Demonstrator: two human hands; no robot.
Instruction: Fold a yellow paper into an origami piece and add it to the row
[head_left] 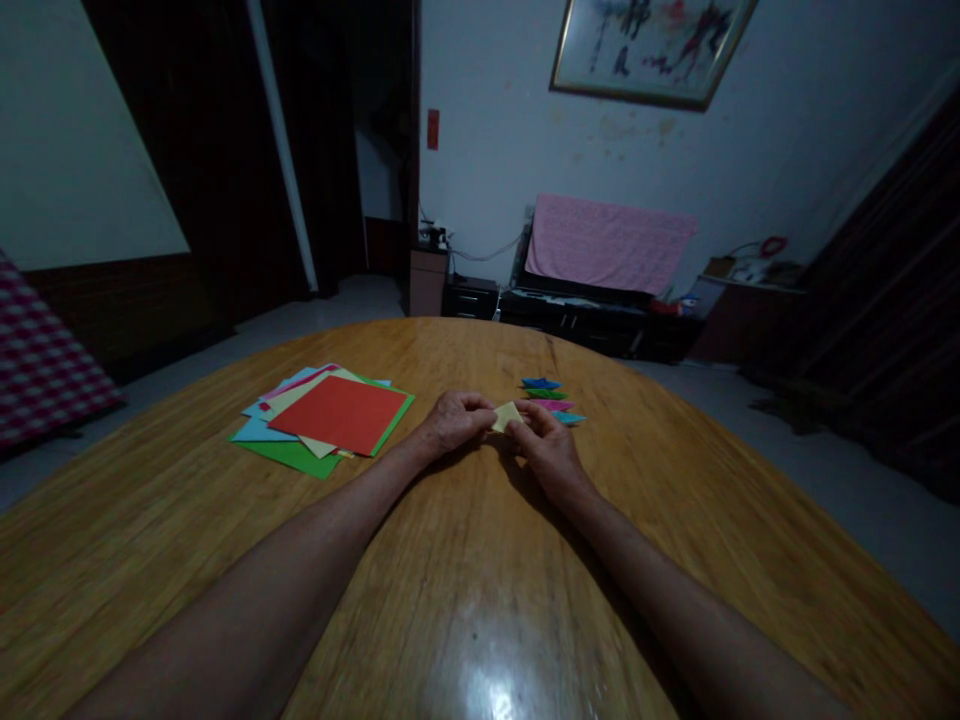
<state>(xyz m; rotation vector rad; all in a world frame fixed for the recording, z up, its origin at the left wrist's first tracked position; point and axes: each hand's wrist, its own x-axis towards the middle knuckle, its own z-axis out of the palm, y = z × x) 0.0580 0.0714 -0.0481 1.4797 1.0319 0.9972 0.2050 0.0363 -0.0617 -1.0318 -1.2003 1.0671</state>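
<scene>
Both my left hand (454, 420) and my right hand (547, 450) pinch a small pale yellow folded paper (507, 416) between their fingertips, above the middle of the wooden table (480, 560). To the left of my left hand lies a loose pile of square origami sheets (337, 415), with a red sheet on top and green, blue, cream and pink ones beneath. Just beyond my right hand sits a small row of folded paper pieces (550, 400) in blue, green, pink and light blue.
The rounded table edge (450, 322) curves across the far side. Beyond it stand a low dark cabinet (592, 325) with a pink towel (609, 245) draped over it and a small side cabinet (427, 282). A red checked cloth (41, 355) stands at far left.
</scene>
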